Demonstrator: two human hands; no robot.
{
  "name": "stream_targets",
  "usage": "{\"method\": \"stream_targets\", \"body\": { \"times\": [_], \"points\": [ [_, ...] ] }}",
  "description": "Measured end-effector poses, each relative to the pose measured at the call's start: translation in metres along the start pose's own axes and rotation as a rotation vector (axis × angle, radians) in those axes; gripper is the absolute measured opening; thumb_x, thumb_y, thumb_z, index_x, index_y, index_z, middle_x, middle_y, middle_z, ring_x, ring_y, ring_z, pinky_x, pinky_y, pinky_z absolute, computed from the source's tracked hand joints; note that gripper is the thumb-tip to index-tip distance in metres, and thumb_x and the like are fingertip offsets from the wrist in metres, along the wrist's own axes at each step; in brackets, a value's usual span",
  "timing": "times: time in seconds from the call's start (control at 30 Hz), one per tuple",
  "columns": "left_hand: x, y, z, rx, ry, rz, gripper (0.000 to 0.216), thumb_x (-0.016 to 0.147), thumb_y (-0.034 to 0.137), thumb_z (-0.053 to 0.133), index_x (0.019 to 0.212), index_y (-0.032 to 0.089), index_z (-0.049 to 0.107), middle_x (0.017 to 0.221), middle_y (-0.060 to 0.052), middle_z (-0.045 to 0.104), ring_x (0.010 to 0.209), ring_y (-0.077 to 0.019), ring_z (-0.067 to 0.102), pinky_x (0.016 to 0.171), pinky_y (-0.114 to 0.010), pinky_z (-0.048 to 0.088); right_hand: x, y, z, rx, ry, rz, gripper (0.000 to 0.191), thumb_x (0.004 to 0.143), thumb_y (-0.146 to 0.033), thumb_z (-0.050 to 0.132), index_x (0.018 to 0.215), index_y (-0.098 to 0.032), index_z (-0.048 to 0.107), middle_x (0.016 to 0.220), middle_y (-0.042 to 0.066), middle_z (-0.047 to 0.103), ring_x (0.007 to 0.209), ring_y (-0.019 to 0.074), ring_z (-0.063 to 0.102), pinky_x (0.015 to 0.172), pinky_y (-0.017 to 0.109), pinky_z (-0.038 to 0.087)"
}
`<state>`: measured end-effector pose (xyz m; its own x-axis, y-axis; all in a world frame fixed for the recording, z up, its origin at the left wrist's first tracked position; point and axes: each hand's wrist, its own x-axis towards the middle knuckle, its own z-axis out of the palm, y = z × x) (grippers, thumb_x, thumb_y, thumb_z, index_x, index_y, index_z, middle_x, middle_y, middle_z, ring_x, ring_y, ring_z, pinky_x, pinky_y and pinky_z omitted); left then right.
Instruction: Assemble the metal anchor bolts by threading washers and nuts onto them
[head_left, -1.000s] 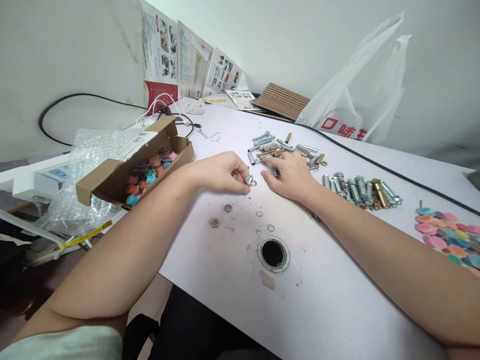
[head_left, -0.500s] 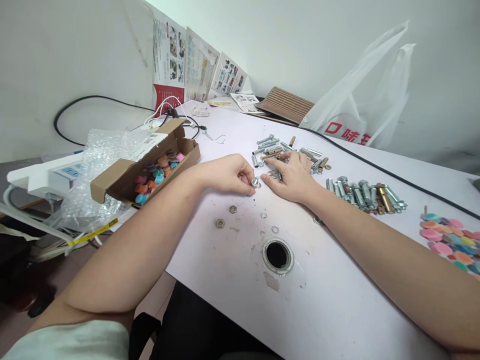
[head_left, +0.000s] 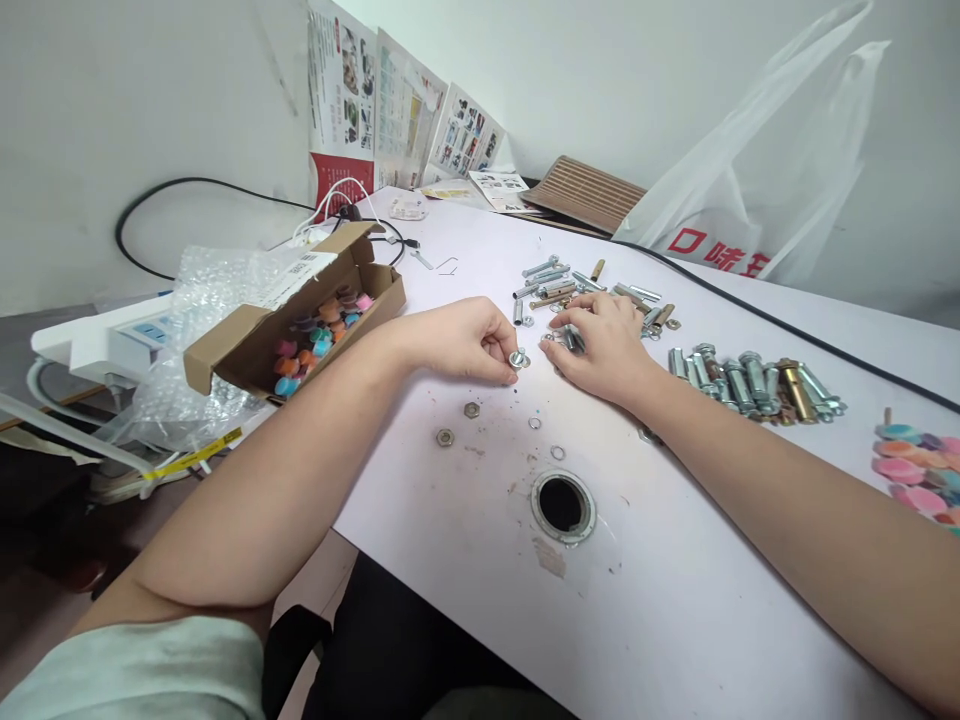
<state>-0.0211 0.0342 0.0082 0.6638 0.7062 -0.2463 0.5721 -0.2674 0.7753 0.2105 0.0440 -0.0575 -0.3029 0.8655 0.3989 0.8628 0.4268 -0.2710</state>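
Observation:
My left hand (head_left: pixel 476 342) is closed in a pinch, low over the white table. At its fingertips shows the end of a small silvery bolt (head_left: pixel 516 355) with a ring like a washer beside it; the rest is hidden by the fingers. My right hand (head_left: pixel 606 345) lies palm down with its fingers apart over loose metal parts, the fingertips partly hidden among them. Around it spread silvery and brassy sleeves (head_left: pixel 553 292), bolts, a nut (head_left: pixel 528 321) and washers. Nearer me lie two hex nuts (head_left: pixel 445 438) and two thin washers (head_left: pixel 557 453).
Assembled expansion bolts (head_left: pixel 757 385) lie in a group on the right, with colourful caps (head_left: pixel 911 465) beyond. An open cardboard box (head_left: pixel 225 350) of similar caps stands left, beside bubble wrap (head_left: pixel 202 320). A round hole (head_left: pixel 564 506) opens near the front. A black cable (head_left: pixel 750 290) crosses behind.
My right hand has drawn slightly to the right, widening the gap to my left hand. The left hand keeps its pinch on the bolt. The whole view has shifted a little.

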Motion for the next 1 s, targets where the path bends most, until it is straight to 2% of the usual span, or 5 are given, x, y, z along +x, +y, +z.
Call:
{"method": "stream_targets", "body": {
  "times": [0.17,0.4,0.67,0.87,1.0],
  "points": [
    [0.001,-0.001,0.0,0.006,-0.027,-0.005,0.02,0.068,0.03,0.072,0.078,0.013,0.066,0.064,0.0,0.061,0.053,-0.0075,0.049,0.047,-0.021,0.034,0.001,-0.002,-0.005,0.082,0.008,-0.022,0.023,0.083,-0.044,0.066,0.083,-0.022,0.074,0.123,0.012,0.058,0.118,0.0365,0.045,0.1,0.055,0.029],
    [0.001,-0.004,-0.002,0.01,-0.015,0.026,0.019,0.067,0.03,0.072,0.075,0.014,0.066,0.059,0.002,0.056,0.05,-0.0063,0.044,0.047,-0.021,0.031,-0.011,-0.036,-0.031,0.443,0.023,-0.229,0.02,0.089,-0.04,0.063,0.097,-0.025,0.074,0.121,0.008,0.06,0.119,0.0258,0.052,0.106,0.045,0.036],
    [0.001,-0.001,0.0,0.064,-0.007,0.035,0.019,0.069,0.03,0.069,0.067,0.014,0.059,0.057,0.004,0.051,0.049,-0.0054,0.041,0.047,-0.021,0.029,-0.013,-0.041,-0.03,0.402,0.071,-0.347,0.014,0.089,-0.035,0.066,0.095,-0.027,0.075,0.122,0.008,0.059,0.116,0.0277,0.052,0.101,0.049,0.038],
    [0.001,-0.004,-0.002,0.049,-0.024,0.053,0.025,0.07,0.034,0.073,0.069,0.014,0.058,0.057,0.004,0.05,0.049,-0.005,0.038,0.047,-0.022,0.026,-0.017,-0.038,-0.024,0.387,0.075,-0.368,0.041,0.081,-0.047,0.074,0.114,-0.024,0.066,0.124,0.012,0.059,0.12,0.0317,0.051,0.101,0.053,0.038],
    [0.001,-0.005,-0.004,0.051,-0.042,0.06,0.023,0.072,0.033,0.072,0.07,0.014,0.058,0.058,0.004,0.051,0.049,-0.005,0.04,0.047,-0.021,0.027,-0.021,-0.035,-0.025,0.344,0.12,-0.384,0.019,0.082,-0.041,0.073,0.084,-0.023,0.067,0.123,0.009,0.061,0.116,0.0316,0.053,0.101,0.055,0.035]
  ]
}}
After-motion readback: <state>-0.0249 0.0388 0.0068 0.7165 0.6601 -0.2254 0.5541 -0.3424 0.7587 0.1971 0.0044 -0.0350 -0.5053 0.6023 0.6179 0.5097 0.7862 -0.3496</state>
